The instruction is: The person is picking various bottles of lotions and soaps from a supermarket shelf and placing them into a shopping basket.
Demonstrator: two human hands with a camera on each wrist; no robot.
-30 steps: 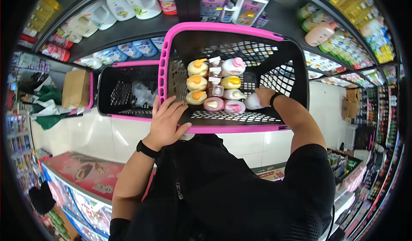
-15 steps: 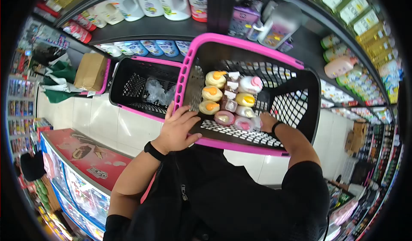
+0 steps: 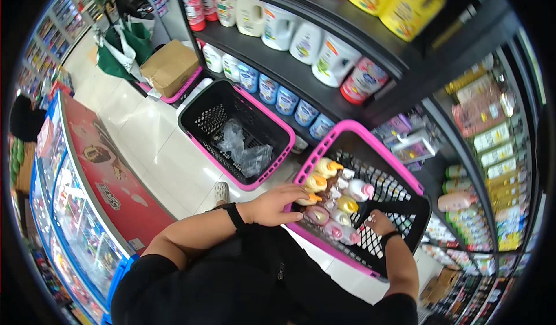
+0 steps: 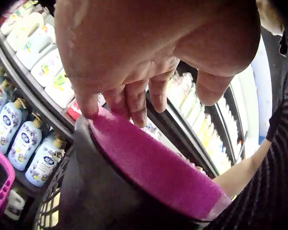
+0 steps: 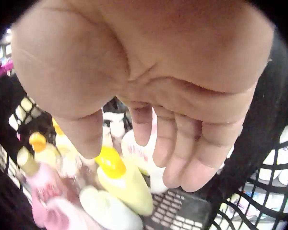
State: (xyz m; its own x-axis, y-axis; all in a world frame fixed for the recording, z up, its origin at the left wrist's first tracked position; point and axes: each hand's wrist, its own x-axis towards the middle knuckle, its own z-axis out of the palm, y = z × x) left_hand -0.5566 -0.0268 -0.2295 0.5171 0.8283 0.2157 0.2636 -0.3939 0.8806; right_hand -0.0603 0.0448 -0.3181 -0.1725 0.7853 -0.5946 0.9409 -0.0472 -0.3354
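The black mesh plastic basket with a pink rim [image 4: 153,167] sits just in front of the person's body, its far corner close under the dark metal shelf [image 3: 278,64] of white detergent jugs [image 3: 333,59]. What carries its weight is hidden behind the arms, so possibly only the body and the left hand [image 3: 271,204] steady it.

That hand rests on the near corner of the rim, fingers bent lightly over the edge and thumb free: a resting touch, not a closed grip. The right hand [image 3: 379,222] is down inside the basket, fingers loose and part curled, holding nothing, just above the cluster of cream, yellow and pink pump bottles [image 3: 333,195].

The likeliest trouble is the basket tipping. With so light a hold on one corner, any downward push from the right hand could dip the far side and send the bottles sliding. The upright bottles stand packed tight, so a knuckle against one, such as the yellow-capped cream bottle [image 5: 122,184] under the palm, could topple its neighbours. Fingertips may also snag in the mesh floor.

Room is tight ahead and to the right, where the shelf edges crowd the rim. A second black basket with a pink rim [image 3: 211,119], holding crumpled clear plastic [image 3: 243,148], stands on the pale tiled floor [image 3: 150,145] to the left. Beyond it the floor lies open up to the red-topped chest freezer [image 3: 92,169].
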